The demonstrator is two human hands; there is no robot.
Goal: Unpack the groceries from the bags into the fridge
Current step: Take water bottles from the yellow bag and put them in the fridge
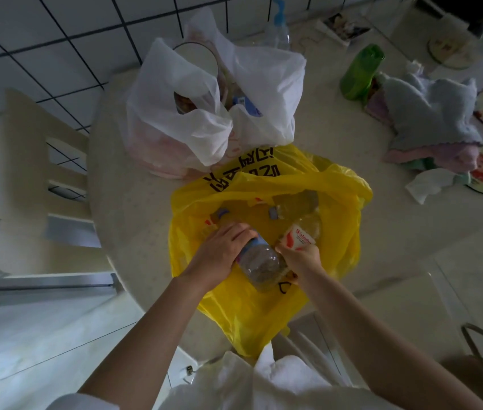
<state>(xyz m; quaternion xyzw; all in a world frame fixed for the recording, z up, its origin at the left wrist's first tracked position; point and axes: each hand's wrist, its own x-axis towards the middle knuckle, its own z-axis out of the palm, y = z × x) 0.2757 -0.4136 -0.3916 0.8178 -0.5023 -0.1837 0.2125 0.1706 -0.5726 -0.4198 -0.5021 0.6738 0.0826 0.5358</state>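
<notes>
Two hands work inside the yellow bag, which lies open on the pale table at the near edge. The left hand curls over the shoulder of a clear plastic bottle lying tilted, bottom toward the person; the right hand pinches a small white and red carton just beside it. Judging by its look, the bottle is smooth, probably slippery, and heavy if full, so a grip round the waist or neck would hold better than fingertips on the shoulder. The carton seems light and soft-walled, best taken by its sides without squeezing. More bottles lie just beyond the hands, deeper in the bag, whose thin film may cling and drag. Further beyond stands a white bag with more goods. Well off to the right lie a green bottle and folded cloths; a chair stands left of the table. No fridge is in view.
</notes>
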